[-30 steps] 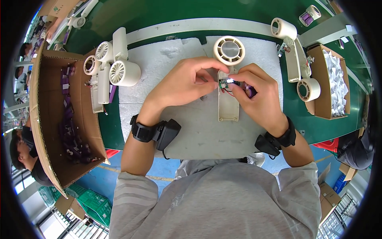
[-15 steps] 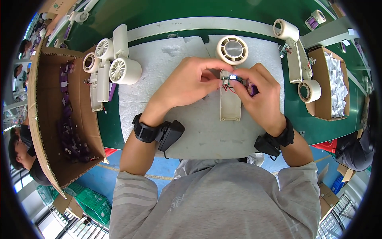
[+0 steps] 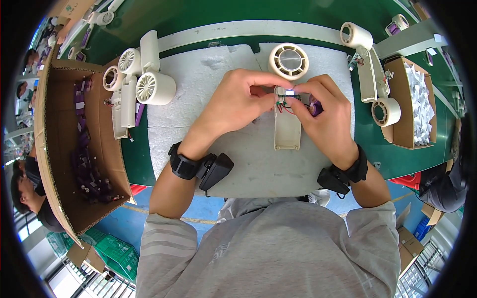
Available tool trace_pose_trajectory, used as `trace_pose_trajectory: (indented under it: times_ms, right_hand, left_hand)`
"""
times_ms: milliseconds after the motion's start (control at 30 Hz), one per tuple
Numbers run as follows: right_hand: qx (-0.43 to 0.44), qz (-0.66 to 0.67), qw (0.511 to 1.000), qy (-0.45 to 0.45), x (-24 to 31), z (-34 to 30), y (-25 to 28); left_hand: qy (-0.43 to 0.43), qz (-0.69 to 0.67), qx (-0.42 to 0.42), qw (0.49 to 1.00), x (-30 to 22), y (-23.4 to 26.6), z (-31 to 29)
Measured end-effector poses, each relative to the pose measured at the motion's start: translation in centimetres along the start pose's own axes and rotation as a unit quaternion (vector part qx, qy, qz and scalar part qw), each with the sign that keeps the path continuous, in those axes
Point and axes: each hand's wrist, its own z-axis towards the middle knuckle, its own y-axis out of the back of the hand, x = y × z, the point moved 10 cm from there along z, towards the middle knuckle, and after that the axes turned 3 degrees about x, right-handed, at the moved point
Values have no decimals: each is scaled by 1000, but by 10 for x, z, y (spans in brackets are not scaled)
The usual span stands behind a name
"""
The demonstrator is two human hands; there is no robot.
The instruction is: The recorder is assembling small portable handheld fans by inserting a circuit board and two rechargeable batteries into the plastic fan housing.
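Over an open cream handheld fan body (image 3: pixel 287 134), my hands meet at a small green circuit board (image 3: pixel 290 97) with a bright white light glowing on it. My left hand (image 3: pixel 236 102) is closed at the board's left end, thumb and forefinger pinching there. My right hand (image 3: pixel 328 116) grips the board's right side with thumb and forefinger. A purple battery (image 3: pixel 316 107) shows beneath its curled fingers. Thin red wires (image 3: pixel 281 108) hang from the board into the hollow handle. The round fan head (image 3: pixel 288 61) lies just beyond, grille up. Fingers cover parts of the board.
White foam sheets (image 3: pixel 184 74) cover the green bench (image 3: pixel 136 161). At left, several fan bodies (image 3: pixel 156 88) lie beside a cardboard box (image 3: pixel 52 149) holding purple batteries. To the right are opened fan shells (image 3: pixel 367 82) and a carton (image 3: pixel 397 119) of white folded pieces.
The glowing board has tilted slightly and shifted a little left, so its light faces up more plainly. Both hands stay pinched on it; the fan body has barely moved.
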Motion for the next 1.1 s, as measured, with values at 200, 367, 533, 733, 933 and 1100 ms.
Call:
trace_pose_trajectory:
  times_ms: [200, 367, 533, 733, 933, 1100]
  right_hand:
    - [96, 9, 994, -42, -16, 1, -13]
    - [271, 43, 953, -124, -22, -1, -26]
    - [276, 157, 943, -100, -19, 1, -21]
    - [247, 344, 872, -245, -43, -3, -26]
    - [185, 133, 937, -264, -53, 7, -5]
    - [119, -111, 985, -54, -30, 21, 15]
  left_hand:
    - [-110, 145, 16, 983, -23, -5, -2]
    - [-137, 161, 2, 978, -29, -5, -6]
    - [-102, 144, 12, 984, -23, 3, -4]
    - [-109, 108, -16, 988, -21, 20, -1]
    - [-88, 77, -6, 993, -16, 19, 1]
    - [-74, 39, -65, 994, -10, 22, 3]
